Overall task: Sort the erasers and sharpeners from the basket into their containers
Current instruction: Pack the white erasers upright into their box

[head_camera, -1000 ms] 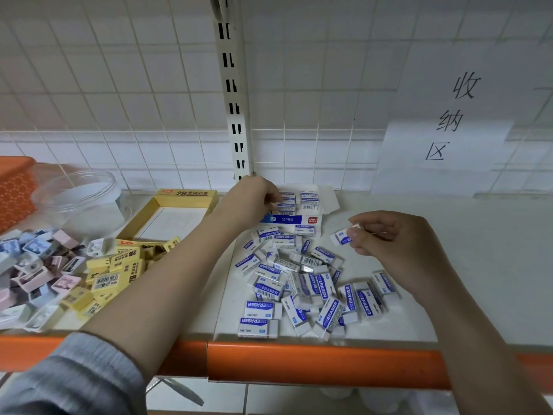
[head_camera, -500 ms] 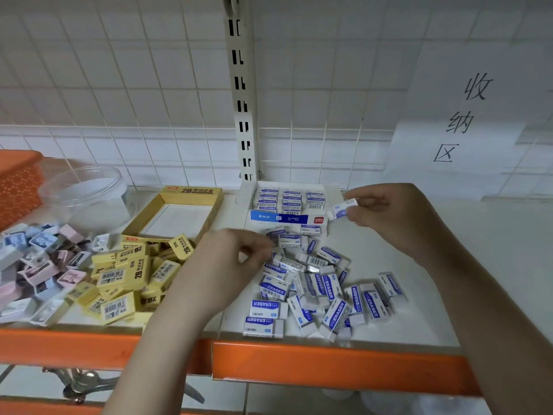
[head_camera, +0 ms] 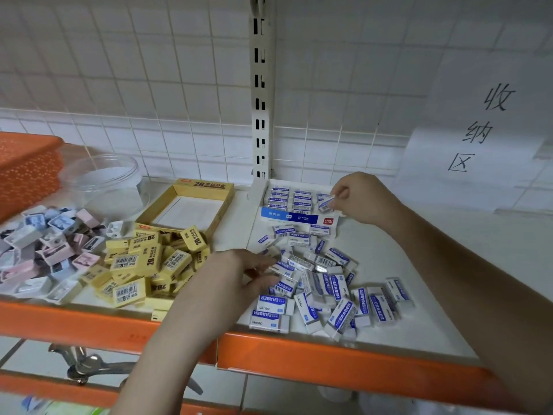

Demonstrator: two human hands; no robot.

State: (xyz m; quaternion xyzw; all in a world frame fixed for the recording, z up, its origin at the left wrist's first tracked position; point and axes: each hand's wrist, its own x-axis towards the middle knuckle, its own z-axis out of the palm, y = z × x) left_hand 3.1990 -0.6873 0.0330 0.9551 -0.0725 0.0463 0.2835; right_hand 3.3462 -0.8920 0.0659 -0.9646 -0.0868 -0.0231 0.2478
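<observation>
My right hand [head_camera: 363, 199] pinches a blue-and-white eraser [head_camera: 325, 202] over the right end of the blue-and-white eraser box [head_camera: 299, 218], which holds rows of the same erasers. My left hand [head_camera: 236, 280] rests on the left side of a loose pile of blue-and-white erasers [head_camera: 329, 289], fingers curled around one of them. To the left lies a pile of yellow 2B erasers [head_camera: 143, 265] in front of an empty yellow box [head_camera: 191, 209]. Pink, blue and white sharpeners [head_camera: 42, 250] lie heaped at the far left.
A clear plastic tub [head_camera: 101, 184] stands behind the sharpeners, beside an orange basket [head_camera: 27, 166] at the far left. The shelf has an orange front edge [head_camera: 329, 354]. A perforated upright post [head_camera: 260, 100] rises at the back. A paper sign [head_camera: 478, 130] hangs at the right.
My right hand carried its eraser up from above the pile to the box. My left hand came back from the box down to the left side of the loose pile.
</observation>
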